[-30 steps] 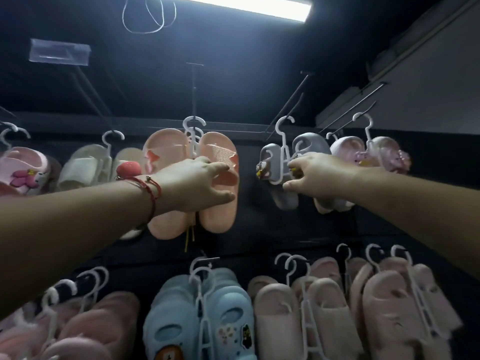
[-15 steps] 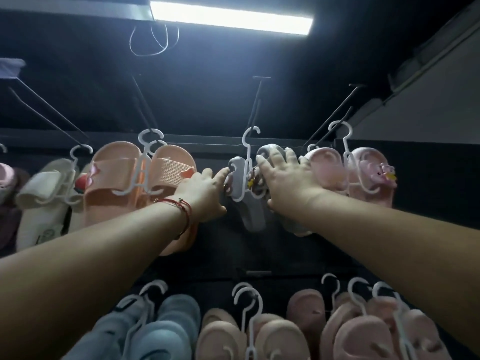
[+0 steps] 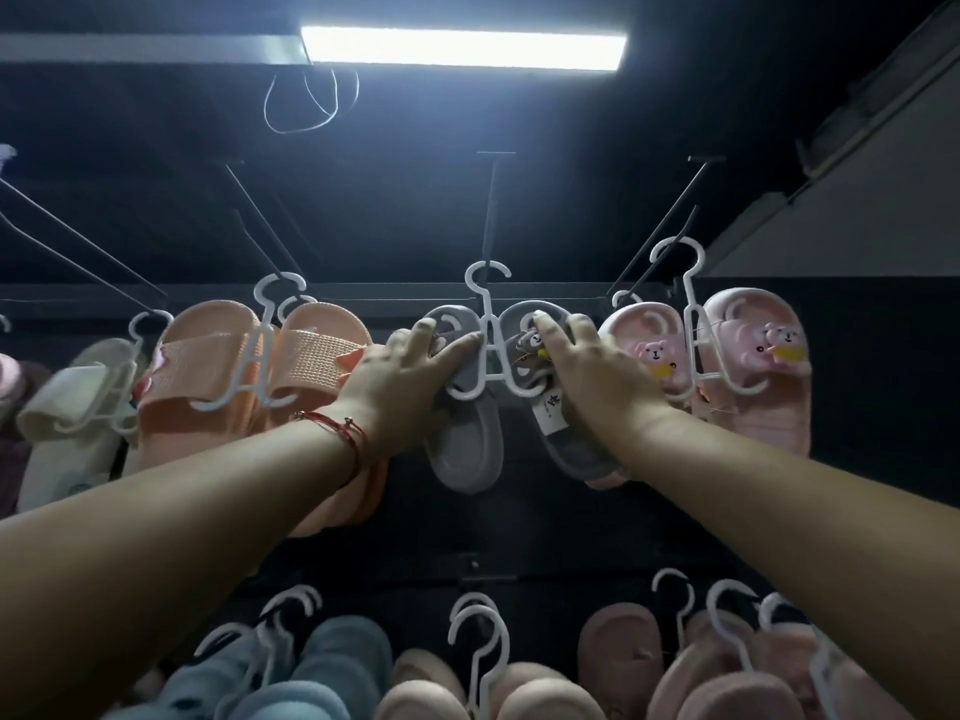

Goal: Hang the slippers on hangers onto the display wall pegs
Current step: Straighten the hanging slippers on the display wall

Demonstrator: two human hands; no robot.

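Observation:
A pair of grey slippers (image 3: pixel 467 444) with a bear charm hangs on a white hanger (image 3: pixel 491 356) in the middle of the top row. The hanger's hook sits on a dark wall peg (image 3: pixel 488 215). My left hand (image 3: pixel 410 371) rests with spread fingers on the left grey slipper. The fingers of my right hand (image 3: pixel 592 371) lie nearly straight on the right grey slipper, beside its paper tag (image 3: pixel 550 413). Both thumbs are hidden.
Orange slippers (image 3: pixel 218 366) hang left of the grey pair, and pink bear slippers (image 3: pixel 748 366) hang to its right. Cream slippers (image 3: pixel 67 418) are at the far left. A lower row holds blue slippers (image 3: pixel 322 662) and pink slippers (image 3: pixel 727 667). Bare pegs stick out above.
My left hand left the orange slippers and moved right onto the left grey slipper. My right hand stayed on the right grey slipper. My view tilted up and shifted right.

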